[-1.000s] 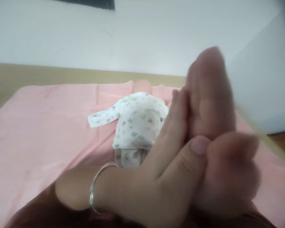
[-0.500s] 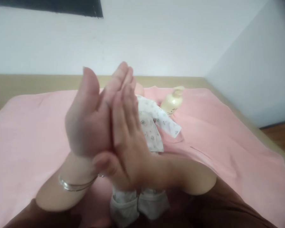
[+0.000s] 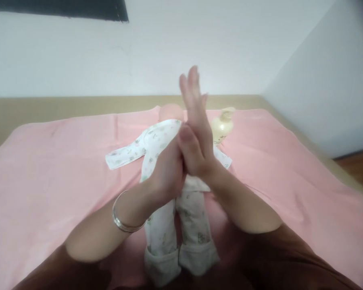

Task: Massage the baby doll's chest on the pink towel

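Doll [image 3: 157, 139] lies lengthwise on the pink blanket [image 3: 48, 169], head away from you and feet toward you, dressed in a printed suit with one sleeve [image 3: 124, 155] flung out to your left. It is straight below your hands, and neither hand touches it.

Your left hand [image 3: 166, 173] and right hand [image 3: 196, 133] are pressed palm to palm above its middle, with the right fingers [image 3: 193, 88] pointing up. They hold nothing. A bangle [image 3: 124, 219] sits on your left wrist. I judge the step in hand to be hand work only, palms meeting over the doll. Whether anything is on the palms cannot be seen.

A cream bottle [image 3: 222, 125] lies just beside the doll's head on your right. Any move down to the doll calls for parting the palms first and lowering both hands evenly onto the chest. Mind the bangle, which could catch the loose cloth.

For room, the blanket is wide and bare on your left. On your right there is open cloth too, but the bottle is near, so a sweep that way could knock it. The far edge meets a wooden border [image 3: 63, 106] under the wall, just behind the head. At the right, the blanket edge drops toward the floor [image 3: 357, 169].
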Demonstrator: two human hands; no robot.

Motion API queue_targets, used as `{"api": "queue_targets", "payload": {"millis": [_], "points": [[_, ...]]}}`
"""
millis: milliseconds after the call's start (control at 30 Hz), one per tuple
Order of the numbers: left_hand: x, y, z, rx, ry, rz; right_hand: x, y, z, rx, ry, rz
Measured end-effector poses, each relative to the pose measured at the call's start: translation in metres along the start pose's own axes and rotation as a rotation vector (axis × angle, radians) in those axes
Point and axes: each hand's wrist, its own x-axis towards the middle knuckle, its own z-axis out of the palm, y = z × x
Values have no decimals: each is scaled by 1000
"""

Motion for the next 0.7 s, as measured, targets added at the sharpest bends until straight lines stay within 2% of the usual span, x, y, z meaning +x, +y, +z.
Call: {"api": "queue_targets", "payload": {"millis": [67, 100, 133, 200, 267, 367, 433, 533, 633, 700], "points": [[6, 3, -1, -162, -147, 49, 7, 25, 13, -53, 104, 53], [10, 3, -2, -257, -202, 75, 9, 35, 20, -62, 110, 86], [16, 1, -3, -338, -224, 94, 11, 44, 28, -63, 101, 127], [30, -9, -5, -394, -158, 106, 13, 56, 40, -77, 41, 205], [48, -28, -6, -313, -18, 113, 12, 61, 49, -81, -38, 235], [74, -64, -6, -67, 227, 117, 8, 64, 59, -48, -133, 238], [86, -86, -4, 101, 308, 123, 6, 67, 65, -30, -179, 259], [93, -106, -2, 286, 250, 119, 3, 76, 76, -50, -230, 247], [93, -110, 0, 343, 188, 99, 2, 85, 84, -96, -248, 201], [92, -111, 0, 366, 201, 96, 2, 91, 86, -117, -281, 191]]}}
